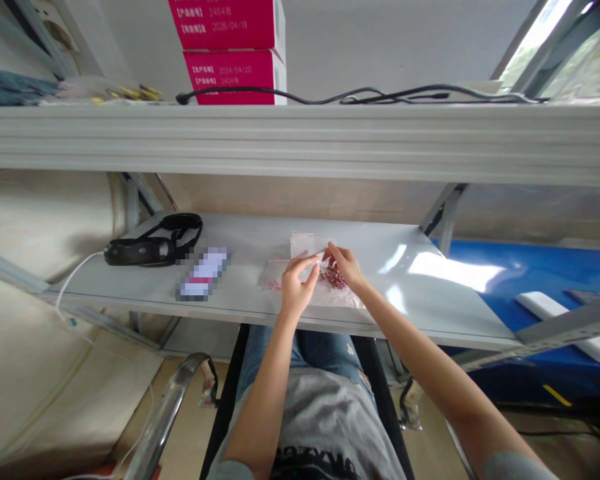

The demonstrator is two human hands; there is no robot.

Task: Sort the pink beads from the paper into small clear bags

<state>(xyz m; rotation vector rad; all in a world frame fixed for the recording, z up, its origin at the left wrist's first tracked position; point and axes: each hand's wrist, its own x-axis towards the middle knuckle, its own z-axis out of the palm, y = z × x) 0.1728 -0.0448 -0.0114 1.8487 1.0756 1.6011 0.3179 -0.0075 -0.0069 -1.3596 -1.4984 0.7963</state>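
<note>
My left hand (297, 285) and my right hand (345, 264) meet fingertip to fingertip over the light grey table. The fingers of both are drawn together in a pinch; whatever sits between them is too small to make out. Beneath my right hand lies a heap of small dark-red bead-like pieces (336, 278) on a clear plastic bag (337, 298). Left of my left hand is a flat clear bag (270, 272) with a few pink-red bits inside. Another clear bag (301, 244) lies just beyond my fingertips.
A black headset-like device (143, 252) with a white cable and a blurred-out phone (203, 273) lie on the table's left. An overhead shelf (300, 140) carries red boxes (230, 77) and black cables (320, 100). A blue surface (485, 283) is at right.
</note>
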